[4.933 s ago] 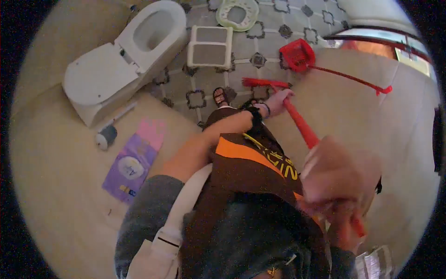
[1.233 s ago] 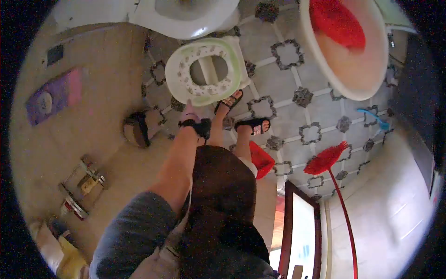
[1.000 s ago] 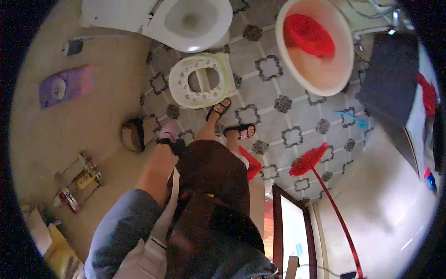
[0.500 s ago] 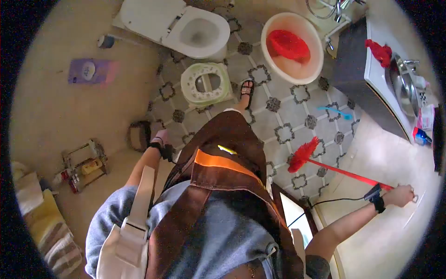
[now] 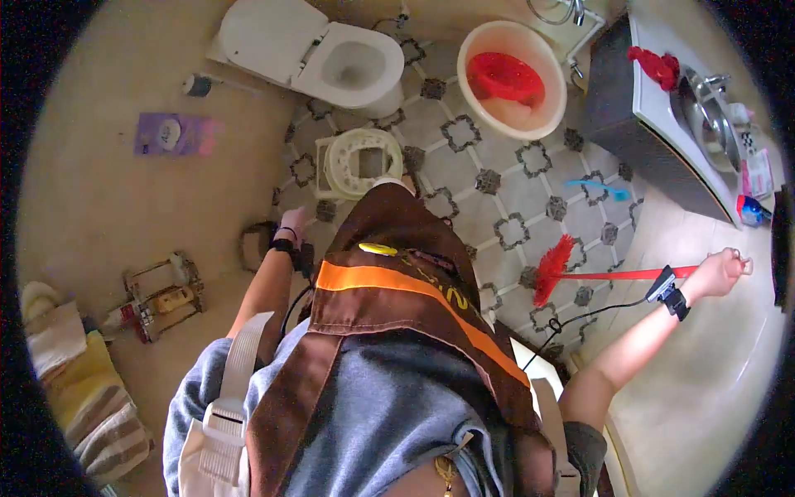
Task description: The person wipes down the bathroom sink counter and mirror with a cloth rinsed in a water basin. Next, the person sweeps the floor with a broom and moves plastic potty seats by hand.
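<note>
My right hand [image 5: 722, 273], out at the right, is closed around the end of the red handle of a broom [image 5: 600, 276]. The broom's red bristle head [image 5: 553, 269] is down on the patterned tile floor. At the left, my left hand [image 5: 292, 222] is beside the wall, close to a dark framed object [image 5: 258, 246]. Its fingers are too small and blurred to make out. A light blue long-handled brush [image 5: 609, 190] lies on the tiles beyond the broom head.
A white toilet [image 5: 352, 66] stands ahead with a potty seat [image 5: 360, 170] before it. A tub [image 5: 559, 99] holds a red basin [image 5: 505, 76] and water. A sink cabinet [image 5: 613, 116] and pale bathtub [image 5: 662, 373] line the right; a toilet paper holder [image 5: 199, 286] hangs left.
My right hand has risen in view, and the broom handle now lies nearly level. Its bristle head has shifted slightly right. My body has stepped forward, hiding the sandalled foot; the view has shifted.
</note>
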Demonstrator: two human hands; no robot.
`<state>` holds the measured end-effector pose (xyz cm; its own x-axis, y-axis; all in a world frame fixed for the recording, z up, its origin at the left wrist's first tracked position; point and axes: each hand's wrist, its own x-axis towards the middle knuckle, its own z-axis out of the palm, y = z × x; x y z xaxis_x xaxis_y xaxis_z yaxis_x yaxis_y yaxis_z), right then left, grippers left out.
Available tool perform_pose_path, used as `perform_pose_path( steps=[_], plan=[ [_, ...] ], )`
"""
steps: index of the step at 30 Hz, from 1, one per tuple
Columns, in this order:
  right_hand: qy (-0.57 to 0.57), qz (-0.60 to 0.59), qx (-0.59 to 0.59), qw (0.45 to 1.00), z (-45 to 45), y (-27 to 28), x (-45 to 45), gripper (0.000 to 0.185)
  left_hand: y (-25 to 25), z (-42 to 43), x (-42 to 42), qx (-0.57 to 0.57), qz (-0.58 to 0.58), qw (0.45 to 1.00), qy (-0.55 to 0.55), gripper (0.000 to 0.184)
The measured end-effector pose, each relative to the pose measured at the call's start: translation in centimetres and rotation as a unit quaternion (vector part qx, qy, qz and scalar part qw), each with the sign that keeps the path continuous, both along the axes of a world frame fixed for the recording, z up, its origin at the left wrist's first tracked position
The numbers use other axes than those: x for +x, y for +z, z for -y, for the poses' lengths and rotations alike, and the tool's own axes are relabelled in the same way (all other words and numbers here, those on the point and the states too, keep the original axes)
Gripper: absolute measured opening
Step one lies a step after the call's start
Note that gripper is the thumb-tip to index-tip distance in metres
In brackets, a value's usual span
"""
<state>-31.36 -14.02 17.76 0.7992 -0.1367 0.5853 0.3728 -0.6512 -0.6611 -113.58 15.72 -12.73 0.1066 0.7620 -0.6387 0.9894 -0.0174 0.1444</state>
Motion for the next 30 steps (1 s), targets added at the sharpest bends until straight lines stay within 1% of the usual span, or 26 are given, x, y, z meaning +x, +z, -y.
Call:
perform_pose_path(
  steps=[1, 2, 3, 4, 5, 6, 8, 10, 11, 13, 15, 16, 17, 18, 19, 20, 22, 23, 24, 25, 26, 27, 30],
  plan=[
    [-0.021, -0.006, -0.04, 0.999, 0.6, 0.0, 0.9, 0.025, -1.9, -0.4, -1.4, 0.063, -0.025, 0.988, -0.14, 0.035],
    [-0.044, -0.012, -0.08, 0.996, 1.3, -0.4, 1.7, 0.025, -2.8, -1.0, -2.1, 0.124, -0.05, 0.951, -0.279, 0.038],
    [-0.051, 0.013, -0.097, 0.994, 1.4, -1.5, 2.2, 0.025, -1.4, -2.1, -0.7, 0.087, -0.004, 0.99, -0.115, 0.033],
    [-0.058, 0.039, -0.113, 0.991, 2.0, -2.2, 3.0, 0.026, 2.5, -2.4, 3.2, 0.047, 0.043, 0.997, 0.053, 0.029],
    [-0.063, 0.067, -0.129, 0.987, 2.3, -2.5, 3.3, 0.027, 3.6, -2.7, 4.5, 0.017, 0.083, 0.983, 0.162, 0.029],
    [-0.065, 0.058, -0.126, 0.988, 2.4, -2.5, 3.2, 0.027, 4.7, -3.0, 5.8, 0.0, 0.119, 0.955, 0.272, 0.029],
    [-0.063, 0.036, -0.12, 0.99, 2.6, -2.1, 2.8, 0.029, 4.9, -3.4, 5.8, -0.012, 0.169, 0.911, 0.375, 0.037],
    [-0.052, 0.028, -0.081, 0.995, 2.0, -1.3, 1.3, 0.029, 4.9, -3.4, 4.8, -0.037, 0.144, 0.918, 0.369, 0.037],
    [-0.055, 0.022, -0.08, 0.995, 2.0, -1.2, 1.3, 0.029, 4.5, -3.6, 4.1, -0.049, 0.133, 0.92, 0.365, 0.037],
    [-0.071, 0.008, -0.102, 0.992, 2.7, -1.3, 2.2, 0.029, 2.5, -3.5, 1.3, -0.033, 0.153, 0.953, 0.26, 0.037],
    [-0.098, -0.029, -0.156, 0.982, 2.9, -0.9, 2.2, 0.027, -0.5, -3.3, -2.2, -0.038, 0.134, 0.977, 0.16, 0.036],
    [-0.104, -0.015, -0.191, 0.976, 3.0, -0.8, 2.5, 0.026, -2.2, -3.9, -4.0, -0.05, 0.107, 0.987, 0.112, 0.036],
    [-0.109, -0.003, -0.227, 0.968, 3.8, -1.2, 3.6, 0.026, -1.9, -3.7, -3.9, -0.056, 0.06, 0.996, 0.03, 0.035],
    [-0.128, 0.036, -0.305, 0.943, 5.5, -2.3, 5.7, 0.025, -1.6, -3.5, -3.7, -0.055, 0.016, 0.997, -0.054, 0.035],
    [-0.154, 0.08, -0.38, 0.909, 7.2, -3.4, 7.8, 0.024, 1.3, -3.0, -0.5, -0.047, -0.047, 0.983, -0.171, 0.035],
    [-0.183, 0.127, -0.447, 0.867, 9.0, -4.5, 9.9, 0.023, -0.4, -3.1, -1.2, -0.037, -0.018, 0.992, -0.119, 0.032],
    [-0.223, 0.087, -0.597, 0.766, 9.8, -4.0, 9.9, 0.022, -4.4, -3.4, -3.1, -0.01, 0.049, 0.999, -0.015, 0.027],
    [-0.233, 0.07, -0.641, 0.728, 8.4, -2.7, 7.8, 0.02, -4.8, -3.4, -1.8, -0.022, 0.01, 0.999, -0.046, 0.026],
    [-0.291, 0.06, -0.647, 0.702, 9.2, -3.0, 8.4, 0.023, -4.9, -3.4, -0.2, -0.034, -0.027, 0.996, -0.079, 0.025],
    [-0.313, 0.056, -0.653, 0.688, 10.1, -2.8, 8.5, 0.026, -3.2, -3.7, 2.3, -0.063, -0.048, 0.989, -0.128, 0.025],
    [-0.321, 0.052, -0.659, 0.678, 11.7, -2.4, 8.5, 0.029, -1.2, -4.0, 5.4, -0.072, -0.097, 0.978, -0.172, 0.026],
    [-0.326, 0.047, -0.668, 0.667, 13.3, -1.9, 8.3, 0.032, -0.7, -4.4, 7.4, -0.082, -0.144, 0.962, -0.217, 0.026],
    [-0.326, 0.032, -0.704, 0.63, 17.2, 0.4, 6.1, 0.042, -5.2, -6.3, 7.3, -0.083, -0.125, 0.976, -0.159, 0.026]
  ],
)
